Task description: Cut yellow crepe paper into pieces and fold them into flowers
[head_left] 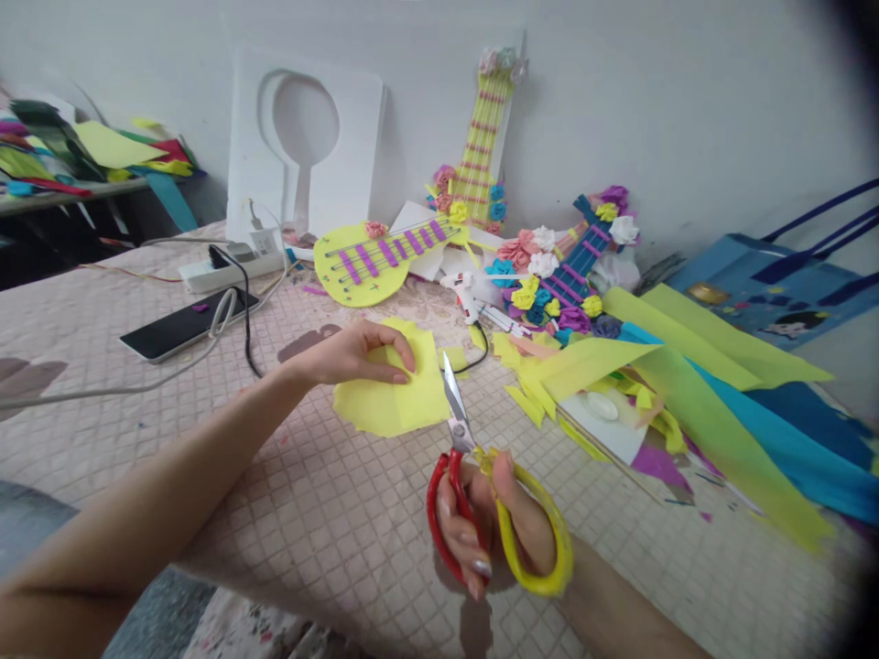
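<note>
My left hand lies on a yellow foam sheet on the table, fingers pressed together over its upper part, thumb under the edge. My right hand grips scissors with one red and one yellow handle loop. The blades point away from me and sit at the right edge of the yellow sheet, nearly closed.
Yellow foam guitar and flower-decorated guitars lean at the wall. A glue gun, power strip, phone and cables lie behind. Green, yellow and blue foam strips pile at right, near a blue bag.
</note>
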{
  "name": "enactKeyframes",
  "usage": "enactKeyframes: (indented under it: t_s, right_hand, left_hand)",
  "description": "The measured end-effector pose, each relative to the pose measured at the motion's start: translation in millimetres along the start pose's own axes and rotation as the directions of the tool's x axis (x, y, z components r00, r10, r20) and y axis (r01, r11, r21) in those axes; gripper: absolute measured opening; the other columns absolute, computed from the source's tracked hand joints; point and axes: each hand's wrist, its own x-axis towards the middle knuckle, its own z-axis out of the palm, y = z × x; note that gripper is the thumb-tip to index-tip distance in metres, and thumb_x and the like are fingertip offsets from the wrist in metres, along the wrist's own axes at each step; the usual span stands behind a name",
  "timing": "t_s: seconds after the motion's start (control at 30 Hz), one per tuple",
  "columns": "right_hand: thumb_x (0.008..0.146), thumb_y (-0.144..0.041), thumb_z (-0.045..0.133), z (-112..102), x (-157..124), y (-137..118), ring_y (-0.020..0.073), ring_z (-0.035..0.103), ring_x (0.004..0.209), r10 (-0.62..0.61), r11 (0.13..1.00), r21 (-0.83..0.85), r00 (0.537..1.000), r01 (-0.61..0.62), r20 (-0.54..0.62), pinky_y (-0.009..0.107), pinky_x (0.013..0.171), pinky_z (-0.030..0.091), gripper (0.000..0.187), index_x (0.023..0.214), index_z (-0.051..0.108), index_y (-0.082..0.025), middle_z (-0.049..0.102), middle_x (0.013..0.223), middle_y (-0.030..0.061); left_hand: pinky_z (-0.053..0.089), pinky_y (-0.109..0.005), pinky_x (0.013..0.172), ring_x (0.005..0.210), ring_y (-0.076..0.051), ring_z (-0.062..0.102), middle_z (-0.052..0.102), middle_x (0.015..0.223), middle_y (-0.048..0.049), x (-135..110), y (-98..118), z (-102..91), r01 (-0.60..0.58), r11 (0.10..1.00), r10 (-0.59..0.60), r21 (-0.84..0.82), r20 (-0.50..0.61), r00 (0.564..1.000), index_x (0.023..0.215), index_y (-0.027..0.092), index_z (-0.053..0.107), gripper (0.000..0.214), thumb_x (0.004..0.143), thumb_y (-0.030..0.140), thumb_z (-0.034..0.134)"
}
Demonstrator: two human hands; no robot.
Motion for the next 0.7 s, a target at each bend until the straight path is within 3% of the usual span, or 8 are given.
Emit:
enactKeyframes:
  t_s: [0.4, 0.7]
  right_hand:
    - [0.080, -0.076, 0.032, -3.3, -0.2, 3.9, 0.0048, 0.039, 0.041, -0.012, 0.999, 0.033, 1.000, 0.011, 0.016, 0.022, 0.041, 0.047, 0.064, 0.088, 0.052, -0.016, 0.046, 0.062, -0.0045]
    - [0.078, -0.077, 0.035, -0.6, 0.0, 1.0, 0.0044, 0.038, 0.039, -0.035, 0.999, 0.004, 0.999, 0.035, -0.018, 0.021, 0.040, 0.046, 0.063, 0.085, 0.051, -0.016, 0.045, 0.060, -0.0058]
  left_hand:
    - [0.048, -0.018, 0.064, 0.072, -0.011, 0.061, 0.068, 0.082, -0.0032, 0.1, 2.5, 4.0, 0.005, 1.000, -0.005, 0.027, -0.003, 1.000, 0.085, 0.016, 0.068, 0.017, 0.074, 0.027, 0.073]
    - [0.049, -0.020, 0.070, 0.075, -0.011, 0.062, 0.070, 0.082, -0.0023, 2.0, 8.6, 8.1, -0.062, 0.993, 0.058, 0.096, 0.045, 0.997, 0.084, 0.016, 0.068, 0.013, 0.075, 0.026, 0.071]
